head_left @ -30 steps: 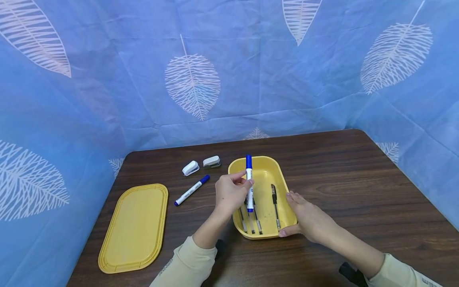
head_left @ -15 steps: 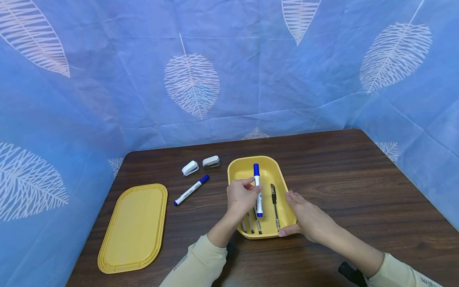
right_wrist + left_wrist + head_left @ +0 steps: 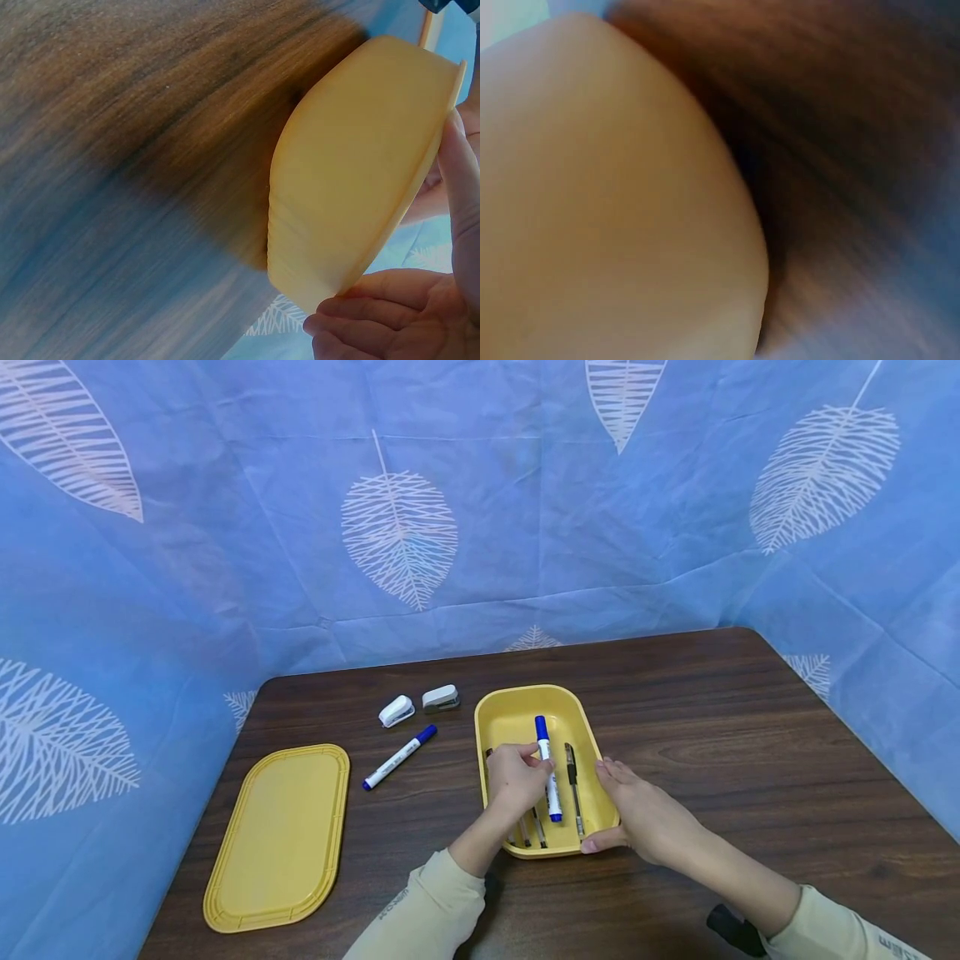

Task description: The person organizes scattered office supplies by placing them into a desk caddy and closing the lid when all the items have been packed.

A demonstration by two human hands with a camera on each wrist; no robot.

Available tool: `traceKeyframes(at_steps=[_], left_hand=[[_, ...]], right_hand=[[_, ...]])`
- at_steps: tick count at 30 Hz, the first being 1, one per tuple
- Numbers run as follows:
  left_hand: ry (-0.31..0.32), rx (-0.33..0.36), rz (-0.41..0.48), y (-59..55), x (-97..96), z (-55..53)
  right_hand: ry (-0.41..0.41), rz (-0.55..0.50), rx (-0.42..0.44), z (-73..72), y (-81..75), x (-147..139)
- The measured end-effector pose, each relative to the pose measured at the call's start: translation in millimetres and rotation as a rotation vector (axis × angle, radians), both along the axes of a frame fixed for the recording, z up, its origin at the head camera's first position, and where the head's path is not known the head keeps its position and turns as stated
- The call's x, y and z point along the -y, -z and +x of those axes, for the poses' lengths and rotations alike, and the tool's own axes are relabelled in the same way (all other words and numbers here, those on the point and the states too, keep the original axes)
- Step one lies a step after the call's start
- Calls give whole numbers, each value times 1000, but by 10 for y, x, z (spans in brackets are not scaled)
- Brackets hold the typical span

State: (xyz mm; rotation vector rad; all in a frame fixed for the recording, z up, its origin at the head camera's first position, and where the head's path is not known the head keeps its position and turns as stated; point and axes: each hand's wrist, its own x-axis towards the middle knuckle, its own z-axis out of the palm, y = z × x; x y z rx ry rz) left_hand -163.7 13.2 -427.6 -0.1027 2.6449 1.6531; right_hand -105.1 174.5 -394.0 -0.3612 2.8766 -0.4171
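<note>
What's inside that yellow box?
Inside the rounded yellow plastic box: one thin black pen, plus more pens partly hidden by the left grip, which pinches a blue-and-white marker in or above the box. What that grip covers is unseen.

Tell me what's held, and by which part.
The left hand pinches a blue-capped marker by its white barrel. The right hand rests against the yellow box.

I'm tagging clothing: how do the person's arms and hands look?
The left sleeve and right sleeve are pale cream with dark lettering, ending on the forearms. The left hand and right hand are gloveless. A black item shows beside the right sleeve.
</note>
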Motion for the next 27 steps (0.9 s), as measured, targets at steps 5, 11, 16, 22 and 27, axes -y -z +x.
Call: traceKeyframes(at_steps=[5, 11, 16, 22, 27], left_hand=[[40, 0, -30, 49, -41, 9], [56, -10, -48, 98, -79, 7], [80, -1, -48, 128, -94, 2], [97, 3, -71, 154, -95, 3], [115, 5, -89, 168, -110, 8]], right_hand=[[-6, 3, 0, -8, -2, -4], [-7, 3, 0, -9, -11, 1], [-11, 4, -12, 2, -3, 0], [-11, 7, -4, 4, -5, 2], [-17, 14, -4, 1, -9, -5]])
